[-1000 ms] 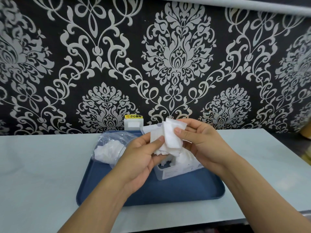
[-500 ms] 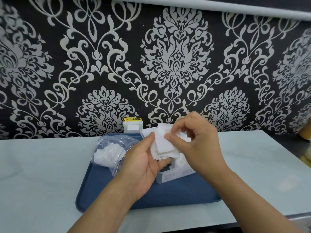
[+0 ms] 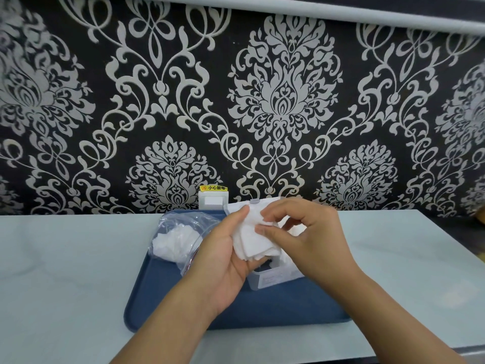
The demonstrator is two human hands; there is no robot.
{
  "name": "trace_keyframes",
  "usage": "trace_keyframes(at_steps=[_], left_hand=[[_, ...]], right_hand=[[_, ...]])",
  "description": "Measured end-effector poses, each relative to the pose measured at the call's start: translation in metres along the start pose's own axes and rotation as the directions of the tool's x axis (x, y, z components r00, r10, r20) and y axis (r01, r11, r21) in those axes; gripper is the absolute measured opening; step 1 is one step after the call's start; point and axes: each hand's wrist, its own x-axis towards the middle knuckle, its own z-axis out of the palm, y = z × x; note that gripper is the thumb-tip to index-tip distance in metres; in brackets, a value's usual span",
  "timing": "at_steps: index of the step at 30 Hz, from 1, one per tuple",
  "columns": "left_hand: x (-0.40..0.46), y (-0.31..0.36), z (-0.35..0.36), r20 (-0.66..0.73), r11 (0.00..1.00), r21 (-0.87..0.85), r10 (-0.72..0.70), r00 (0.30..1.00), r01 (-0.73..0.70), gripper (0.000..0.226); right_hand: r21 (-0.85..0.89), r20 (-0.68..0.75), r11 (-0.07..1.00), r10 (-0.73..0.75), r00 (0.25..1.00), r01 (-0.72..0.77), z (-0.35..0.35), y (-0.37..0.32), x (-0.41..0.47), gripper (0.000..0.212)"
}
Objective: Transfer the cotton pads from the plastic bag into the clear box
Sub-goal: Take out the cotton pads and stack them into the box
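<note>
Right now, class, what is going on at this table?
A person holds a stack of white cotton pads in the left hand, just above the clear box. The right hand pinches the top pad with its fingers. More pads remain in the plastic bag, which lies beside the box on the blue tray. Some pads are already in the box.

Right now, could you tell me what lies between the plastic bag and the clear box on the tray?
In the head view, the left hand, holding a stack of cotton pads, lies between the plastic bag and the clear box.
</note>
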Motion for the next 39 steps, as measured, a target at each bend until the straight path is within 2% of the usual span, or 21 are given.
trace_keyframes(at_steps=[3, 5, 6, 8, 9, 10, 11, 14, 16, 17, 26, 30, 35, 37, 39], left_hand=[[0.002, 0.001, -0.003, 0.006, 1.0, 0.023, 0.021, 1.0, -0.021, 0.042], [0.004, 0.0, -0.005, -0.02, 0.995, 0.072, 0.07, 0.997, -0.068, 0.034], [0.004, 0.0, -0.006, -0.038, 0.992, 0.09, 0.094, 0.995, -0.09, 0.028], [0.005, 0.0, -0.005, -0.076, 0.983, 0.133, 0.134, 0.988, -0.124, 0.024], [0.004, 0.0, -0.005, -0.093, 0.978, 0.16, 0.15, 0.984, -0.134, 0.024], [0.004, -0.001, -0.004, -0.1, 0.973, 0.185, 0.158, 0.982, -0.138, 0.022], [0.003, -0.002, -0.003, -0.097, 0.97, 0.203, 0.158, 0.983, -0.136, 0.019], [0.0, -0.005, 0.001, -0.077, 0.969, 0.218, 0.134, 0.988, -0.114, 0.018], [0.001, -0.006, 0.002, -0.079, 0.972, 0.212, 0.121, 0.99, -0.102, 0.023], [0.001, -0.006, 0.002, -0.087, 0.974, 0.204, 0.119, 0.989, -0.099, 0.024], [0.0, -0.005, 0.002, -0.068, 0.984, 0.145, 0.11, 0.992, -0.099, 0.024], [0.0, -0.006, 0.002, -0.06, 0.985, 0.141, 0.112, 0.992, -0.103, 0.026], [-0.001, -0.004, 0.002, 0.028, 0.978, 0.168, 0.125, 0.992, -0.127, 0.042], [-0.001, -0.004, 0.002, 0.036, 0.975, 0.17, 0.139, 0.99, -0.143, 0.031], [-0.001, -0.005, 0.002, -0.004, 0.974, 0.167, 0.153, 0.988, -0.151, 0.022]], right_hand=[[0.036, 0.052, 0.999, 0.021, 0.998, -0.023, -0.002, -0.001, -0.001, 0.014], [0.204, 0.06, 0.969, 0.131, 0.989, -0.141, -0.004, -0.004, 0.002, 0.013], [0.374, 0.062, 0.9, 0.215, 0.975, -0.222, -0.007, -0.006, 0.006, 0.011], [0.709, 0.113, 0.615, 0.385, 0.916, -0.345, -0.019, -0.008, 0.013, 0.011], [0.802, 0.151, 0.47, 0.439, 0.886, -0.369, -0.025, -0.007, 0.016, 0.014], [0.835, 0.186, 0.389, 0.469, 0.864, -0.39, -0.031, -0.006, 0.019, 0.016], [0.824, 0.221, 0.377, 0.474, 0.853, -0.423, -0.035, -0.005, 0.02, 0.018], [0.671, 0.297, 0.545, 0.424, 0.856, -0.503, -0.032, 0.0, 0.017, 0.012], [0.581, 0.278, 0.657, 0.395, 0.875, -0.481, -0.028, 0.001, 0.015, 0.011], [0.574, 0.266, 0.673, 0.385, 0.884, -0.467, -0.028, 0.001, 0.015, 0.012], [0.597, 0.284, 0.639, 0.398, 0.872, -0.486, -0.031, 0.006, 0.017, 0.017], [0.537, 0.331, 0.69, 0.357, 0.873, -0.486, -0.031, 0.008, 0.017, 0.022], [0.471, 0.334, 0.741, 0.353, 0.874, -0.479, -0.029, 0.011, 0.014, 0.019], [0.457, 0.325, 0.757, 0.347, 0.88, -0.467, -0.026, 0.009, 0.013, 0.008], [0.44, 0.312, 0.774, 0.343, 0.886, -0.455, -0.024, 0.008, 0.013, 0.007]])
